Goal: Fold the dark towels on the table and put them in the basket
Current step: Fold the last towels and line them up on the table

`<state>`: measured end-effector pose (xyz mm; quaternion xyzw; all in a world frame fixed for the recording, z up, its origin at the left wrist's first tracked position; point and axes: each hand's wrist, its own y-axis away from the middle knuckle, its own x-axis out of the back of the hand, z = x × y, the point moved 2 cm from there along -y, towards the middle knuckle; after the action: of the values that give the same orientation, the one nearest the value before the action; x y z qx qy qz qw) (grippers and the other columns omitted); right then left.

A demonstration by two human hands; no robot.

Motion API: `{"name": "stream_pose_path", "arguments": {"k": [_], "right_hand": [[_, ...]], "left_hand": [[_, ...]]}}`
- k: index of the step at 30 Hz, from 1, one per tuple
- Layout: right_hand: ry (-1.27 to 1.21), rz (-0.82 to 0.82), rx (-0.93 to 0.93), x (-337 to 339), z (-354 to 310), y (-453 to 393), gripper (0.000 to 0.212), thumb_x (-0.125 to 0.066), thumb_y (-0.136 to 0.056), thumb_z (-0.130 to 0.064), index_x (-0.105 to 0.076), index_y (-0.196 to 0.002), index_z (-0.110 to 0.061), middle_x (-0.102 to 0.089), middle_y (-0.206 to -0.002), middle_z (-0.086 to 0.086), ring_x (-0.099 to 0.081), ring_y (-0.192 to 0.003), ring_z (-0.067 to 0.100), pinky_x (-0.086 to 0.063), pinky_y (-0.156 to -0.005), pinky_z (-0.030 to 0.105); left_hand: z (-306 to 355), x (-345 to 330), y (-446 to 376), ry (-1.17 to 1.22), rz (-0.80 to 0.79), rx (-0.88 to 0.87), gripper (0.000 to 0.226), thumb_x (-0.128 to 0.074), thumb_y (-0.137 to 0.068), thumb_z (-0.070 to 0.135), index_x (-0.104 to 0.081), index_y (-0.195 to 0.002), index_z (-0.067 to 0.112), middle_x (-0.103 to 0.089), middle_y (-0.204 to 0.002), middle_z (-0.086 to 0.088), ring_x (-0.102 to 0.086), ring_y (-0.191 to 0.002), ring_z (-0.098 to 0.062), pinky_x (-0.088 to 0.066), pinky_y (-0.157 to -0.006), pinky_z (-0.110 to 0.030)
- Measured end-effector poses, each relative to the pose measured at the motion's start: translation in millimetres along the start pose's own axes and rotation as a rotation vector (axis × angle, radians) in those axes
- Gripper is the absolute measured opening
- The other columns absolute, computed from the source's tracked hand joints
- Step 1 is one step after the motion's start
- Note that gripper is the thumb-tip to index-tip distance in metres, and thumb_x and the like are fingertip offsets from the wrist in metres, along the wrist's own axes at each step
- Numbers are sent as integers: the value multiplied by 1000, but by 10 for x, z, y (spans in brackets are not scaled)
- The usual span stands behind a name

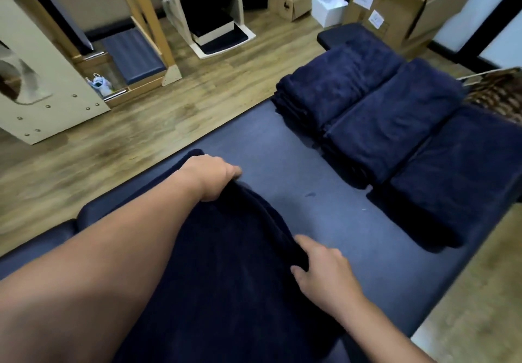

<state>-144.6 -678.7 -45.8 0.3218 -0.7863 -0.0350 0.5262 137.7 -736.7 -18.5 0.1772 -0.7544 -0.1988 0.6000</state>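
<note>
Folding looks partly done: three folded navy plush towels (395, 125) lie on the padded blue surface (282, 136), none basketed, while left hand (210, 177) and right hand (322, 272) each grip another dark towel (226, 278).

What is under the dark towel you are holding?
The blue padded table is under the towel; it shows all around it. Both hands, left and right, pinch its far edge. Anything else beneath is covered, so I cannot tell.
</note>
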Motion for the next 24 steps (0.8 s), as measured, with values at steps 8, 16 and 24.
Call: {"name": "stream_pose_path", "arguments": {"k": [8,16,24], "right_hand": [[96,-143,199,-110,-576,563,79,-51,-87,-22,-13,-152,-49,-46,-115,-6,-60,-106,32,-54,-83,45],[109,-405,377,-662,-1645,1518,83,-54,-92,-17,-10,-159,-35,-51,-122,7,-55,-107,31,-47,-80,35],[88,-524,454,-1769,-2754,2736,89,-56,-91,-14,-4,-161,-30,-49,-134,5,-53,-119,29,-48,-99,35]], "left_hand": [[-265,-340,760,218,156,118,26,-55,-76,10,-42,-97,19,-61,-106,-3,-61,-90,-32,-55,-75,-47],[-653,-1179,2168,151,215,292,24,-48,-88,4,-45,-108,17,-52,-133,0,-65,-97,-33,-55,-71,-45],[-1021,-2304,4084,254,196,496,33,-44,-93,0,-40,-124,12,-12,-169,3,-57,-126,-41,-50,-84,-45]]}}
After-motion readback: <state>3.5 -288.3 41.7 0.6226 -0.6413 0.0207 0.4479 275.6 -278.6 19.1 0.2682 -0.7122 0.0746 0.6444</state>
